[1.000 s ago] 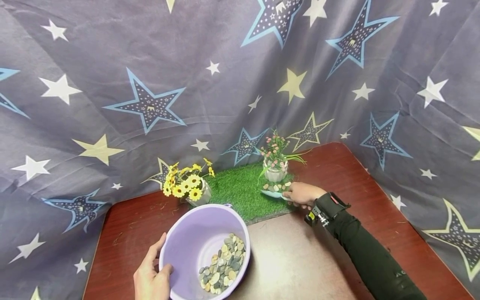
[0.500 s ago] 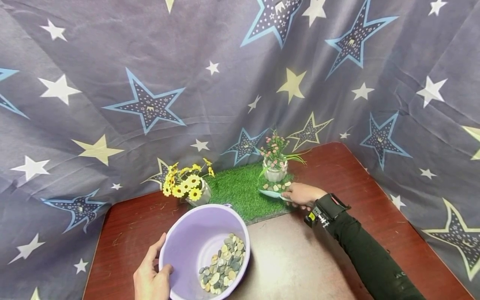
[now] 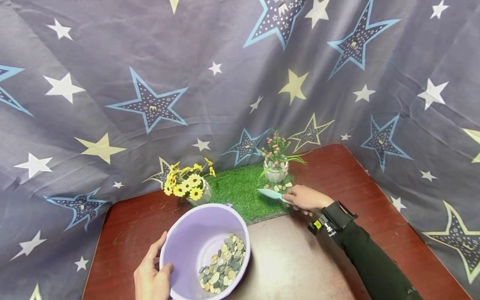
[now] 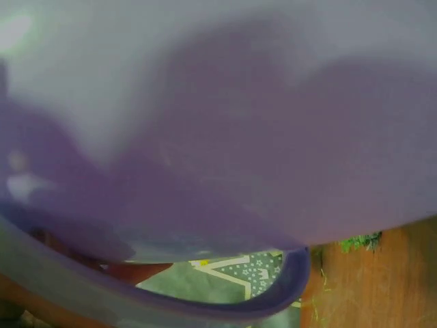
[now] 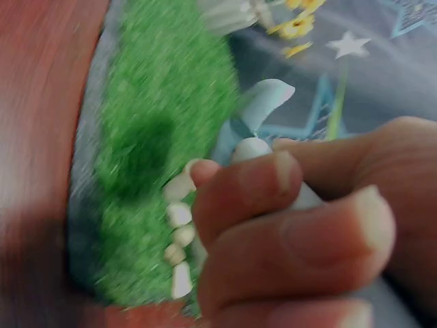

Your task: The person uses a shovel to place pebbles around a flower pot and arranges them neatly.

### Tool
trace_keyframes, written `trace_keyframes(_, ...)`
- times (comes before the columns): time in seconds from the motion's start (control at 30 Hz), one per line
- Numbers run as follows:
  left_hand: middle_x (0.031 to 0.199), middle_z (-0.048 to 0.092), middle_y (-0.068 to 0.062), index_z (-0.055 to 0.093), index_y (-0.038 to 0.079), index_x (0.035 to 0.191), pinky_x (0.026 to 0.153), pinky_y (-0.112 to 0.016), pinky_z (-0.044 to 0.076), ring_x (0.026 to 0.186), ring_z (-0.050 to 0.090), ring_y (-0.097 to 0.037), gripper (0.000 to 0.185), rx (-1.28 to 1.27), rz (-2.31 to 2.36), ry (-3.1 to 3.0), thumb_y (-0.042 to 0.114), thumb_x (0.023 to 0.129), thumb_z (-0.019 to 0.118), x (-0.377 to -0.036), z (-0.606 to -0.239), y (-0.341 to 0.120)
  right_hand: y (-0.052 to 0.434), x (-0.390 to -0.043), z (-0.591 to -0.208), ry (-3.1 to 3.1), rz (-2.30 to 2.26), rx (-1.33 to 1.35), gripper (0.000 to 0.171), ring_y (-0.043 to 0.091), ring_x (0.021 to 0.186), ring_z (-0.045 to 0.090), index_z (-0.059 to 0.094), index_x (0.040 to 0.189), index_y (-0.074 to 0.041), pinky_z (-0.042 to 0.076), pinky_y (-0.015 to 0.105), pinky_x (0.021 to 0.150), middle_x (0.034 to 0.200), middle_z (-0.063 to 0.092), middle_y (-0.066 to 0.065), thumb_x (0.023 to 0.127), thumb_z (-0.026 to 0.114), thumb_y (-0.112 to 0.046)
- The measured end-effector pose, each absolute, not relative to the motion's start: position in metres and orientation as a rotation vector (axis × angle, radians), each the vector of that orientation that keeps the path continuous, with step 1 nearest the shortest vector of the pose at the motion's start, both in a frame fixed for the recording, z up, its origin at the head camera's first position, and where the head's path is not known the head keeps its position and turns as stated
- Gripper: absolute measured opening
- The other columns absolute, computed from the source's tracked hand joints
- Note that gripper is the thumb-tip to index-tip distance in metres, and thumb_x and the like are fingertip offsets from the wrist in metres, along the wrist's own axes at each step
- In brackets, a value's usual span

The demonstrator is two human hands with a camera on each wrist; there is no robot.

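Beyond the right hand (image 3: pixel 305 197), on the grass mat (image 3: pixel 240 196), lie pale pebbles (image 3: pixel 278 187) in a loose row before the pink-flower pot (image 3: pixel 275 171).

Right hand: fingers and thumb pinch the handle of a small scoop (image 3: pixel 271 193); its blade points away from the knuckles, over the mat and just beside the pebbles. From the right wrist the blade (image 5: pixel 263 102) shows pale blue-white, smooth, rounded at the tip, and looks empty. Pebbles (image 5: pixel 179 236) there lie just below the fingertips (image 5: pixel 239 188).

Left hand (image 3: pixel 151 277): thumb hooked over the near rim of the bucket (image 3: pixel 187 237), fingers round the outside wall. Bucket: lilac plastic, round, glossy, tilted toward the scoop hand. Stones (image 3: pixel 222 264) heaped in its low side: grey, tan, white, smooth, water-worn.

Step, by judgement: a load has been laid by the pot and the scoop is free. A further load would call for bringing the blade across to the bucket and digging under the heap while the left hand keeps the tilt.

Also: yellow-flower pot (image 3: pixel 198 195) beyond the bucket rim; mat coarse, bristly, green; table (image 3: pixel 337 175) red-brown, polished; star-print cloth (image 3: pixel 150 83) behind, creased.
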State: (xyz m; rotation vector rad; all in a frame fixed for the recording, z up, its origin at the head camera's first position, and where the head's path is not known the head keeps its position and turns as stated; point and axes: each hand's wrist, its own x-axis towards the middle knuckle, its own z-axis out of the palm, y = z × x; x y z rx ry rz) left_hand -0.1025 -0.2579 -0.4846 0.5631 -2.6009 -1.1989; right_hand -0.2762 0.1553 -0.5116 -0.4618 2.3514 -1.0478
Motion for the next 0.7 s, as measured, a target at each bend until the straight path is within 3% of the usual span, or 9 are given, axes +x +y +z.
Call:
trace_keyframes(0.23,0.101,0.078,-0.012,0.069,0.025,0.137,0.055,-0.014,0.052,0.069,0.067,0.001,0.079,0.499,-1.108,-2.55,-0.013,0.068,0.068,-0.102,-0.472,-0.246,0.124,-0.233,-0.464,2.76,-1.007,-0.776,0.023,0.003,0.055,0.041,0.061,0.087,-0.02,0.043,0.025,0.06,0.064,0.045,-0.01,0.106,0.055,-0.032)
trace_keyframes(0.37,0.098,0.08,-0.006,0.073,0.028,0.132,0.063,-0.011,0.054,0.075,0.073,-0.012,0.078,0.354,-1.021,-2.505,-0.015,0.066,0.07,-0.103,-0.456,-0.218,0.103,-0.197,-0.443,2.941,-0.948,-1.01,0.018,-0.003,0.054,0.038,0.064,0.085,-0.026,0.038,0.018,0.054,0.063,0.046,-0.017,0.099,0.066,-0.037)
trace_keyframes(0.57,0.118,0.078,-0.008,0.074,0.019,0.129,0.083,-0.042,0.064,0.097,0.077,-0.03,0.075,0.002,-0.9,-2.46,-0.016,0.063,0.071,-0.105,-0.443,-0.171,0.076,-0.168,-0.457,3.237,-0.382,-1.357,0.022,0.004,0.05,0.046,0.063,0.08,-0.021,0.037,0.02,0.046,0.066,0.057,-0.01,0.087,0.079,-0.033)
trace_keyframes(0.7,0.109,0.079,-0.008,0.074,0.015,0.128,0.084,-0.044,0.063,0.095,0.077,-0.03,0.074,-0.178,-0.834,-2.417,-0.015,0.061,0.072,-0.105,-0.443,-0.147,0.066,-0.168,-0.481,3.399,0.027,-1.397,0.015,0.013,0.055,0.053,0.068,0.083,-0.015,0.044,0.028,0.045,0.07,0.061,-0.001,0.081,0.082,-0.021)
